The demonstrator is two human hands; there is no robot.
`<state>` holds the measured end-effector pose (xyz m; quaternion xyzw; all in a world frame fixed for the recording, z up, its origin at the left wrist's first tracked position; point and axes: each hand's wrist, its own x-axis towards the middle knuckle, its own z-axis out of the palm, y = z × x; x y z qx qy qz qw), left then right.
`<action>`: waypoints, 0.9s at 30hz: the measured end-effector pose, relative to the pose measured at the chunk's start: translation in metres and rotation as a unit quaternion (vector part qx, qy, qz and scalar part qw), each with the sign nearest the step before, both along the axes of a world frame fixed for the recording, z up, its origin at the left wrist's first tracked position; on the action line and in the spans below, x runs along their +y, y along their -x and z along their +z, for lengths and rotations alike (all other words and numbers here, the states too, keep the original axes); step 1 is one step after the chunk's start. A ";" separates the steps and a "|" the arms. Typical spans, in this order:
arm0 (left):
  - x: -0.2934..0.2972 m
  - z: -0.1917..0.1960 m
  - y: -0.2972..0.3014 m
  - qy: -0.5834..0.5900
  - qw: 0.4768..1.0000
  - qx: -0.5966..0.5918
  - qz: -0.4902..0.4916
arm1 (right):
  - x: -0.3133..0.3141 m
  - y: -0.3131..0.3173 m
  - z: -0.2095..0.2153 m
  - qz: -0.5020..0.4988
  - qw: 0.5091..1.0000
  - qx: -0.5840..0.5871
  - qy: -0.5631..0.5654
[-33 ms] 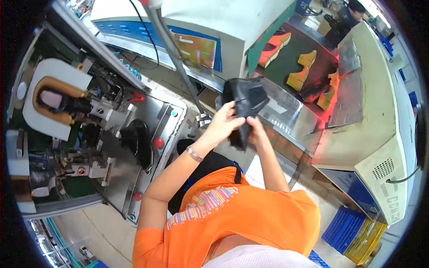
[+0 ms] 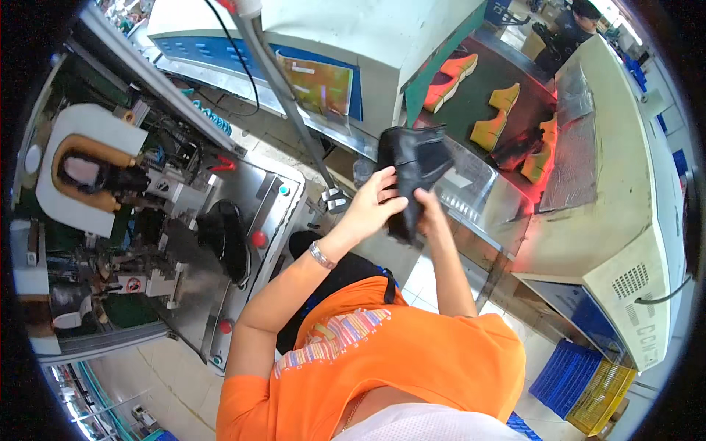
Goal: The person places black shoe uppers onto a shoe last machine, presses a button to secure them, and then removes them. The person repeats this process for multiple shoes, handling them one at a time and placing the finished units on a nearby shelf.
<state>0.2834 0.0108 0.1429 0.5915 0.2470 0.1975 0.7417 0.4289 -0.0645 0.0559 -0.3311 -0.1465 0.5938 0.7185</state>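
Out in front of my body I hold a folded black leather shoe upper [image 2: 415,162] in the air. My left hand [image 2: 375,204] grips its left side, thumb and fingers closed on the leather. At its lower right edge, my right hand [image 2: 431,213] pinches it too, with some fingers hidden behind. To my left, another black shoe piece [image 2: 232,246] lies on the metal worktop [image 2: 272,220] of a machine. A dark shoe part [image 2: 110,175] sits inside a tan U-shaped pad [image 2: 70,143] on that machine.
Orange and yellow shoe-shaped pieces [image 2: 496,117] lie on a dark conveyor [image 2: 471,95] under red light at the right. A metal post [image 2: 283,88] stands beyond my hands. Blue crates [image 2: 566,375] and a yellow crate [image 2: 603,397] are low right. Another person [image 2: 570,37] is far right.
Both hands and the black shoe upper have shifted slightly to the right, and the upper has turned a little. The machine and conveyor pieces look the same.
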 end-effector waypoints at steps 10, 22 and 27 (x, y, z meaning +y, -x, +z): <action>0.032 -0.038 0.041 0.015 0.993 0.106 -0.047 | 0.135 -0.298 -0.065 -0.140 0.953 -0.233 0.135; -0.026 -0.065 0.174 0.235 0.906 0.222 0.274 | 0.219 -0.327 -0.116 -0.162 0.877 -0.434 0.127; -0.027 -0.077 0.181 0.140 0.928 0.286 0.194 | 0.264 -0.336 -0.106 -0.278 0.863 -0.324 0.271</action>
